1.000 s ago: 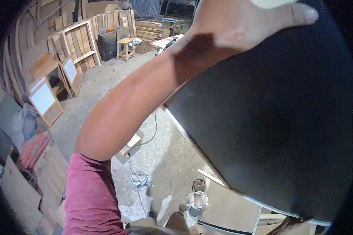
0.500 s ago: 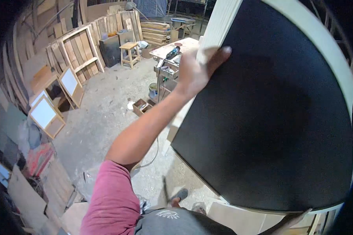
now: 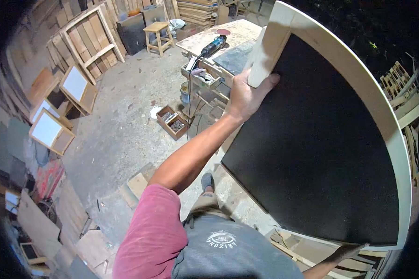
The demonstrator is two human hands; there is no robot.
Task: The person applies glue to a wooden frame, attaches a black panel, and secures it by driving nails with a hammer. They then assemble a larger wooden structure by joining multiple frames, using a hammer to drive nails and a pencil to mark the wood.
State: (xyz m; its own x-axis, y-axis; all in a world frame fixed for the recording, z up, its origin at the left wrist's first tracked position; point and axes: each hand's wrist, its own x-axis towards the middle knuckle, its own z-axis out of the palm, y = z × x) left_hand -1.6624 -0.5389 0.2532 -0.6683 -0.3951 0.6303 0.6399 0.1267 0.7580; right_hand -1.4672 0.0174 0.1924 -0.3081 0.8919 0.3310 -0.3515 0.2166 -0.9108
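Observation:
A large framed panel (image 3: 321, 139) with a black face, a pale wooden border and one long curved side stands tilted in front of me. My left hand (image 3: 249, 95) grips the pale frame rail at the panel's upper left, with its thumb over the black face. Low on the right, my right hand (image 3: 344, 253) is at the panel's bottom edge. Its fingertips show against the border, while the rest of its grip is hidden beneath.
A workbench (image 3: 237, 35) with an angle grinder (image 3: 214, 46) stands beyond the panel. On the floor sit a wooden box (image 3: 172, 123) of small parts and a stool (image 3: 158, 37). Framed white panels (image 3: 51, 130) lean at left. Wood pieces (image 3: 400, 93) are stacked at right.
The panel has shifted and turned, so its curved border and top corner show more fully. Both hands keep hold of it. My view has moved, and more of the bench shows.

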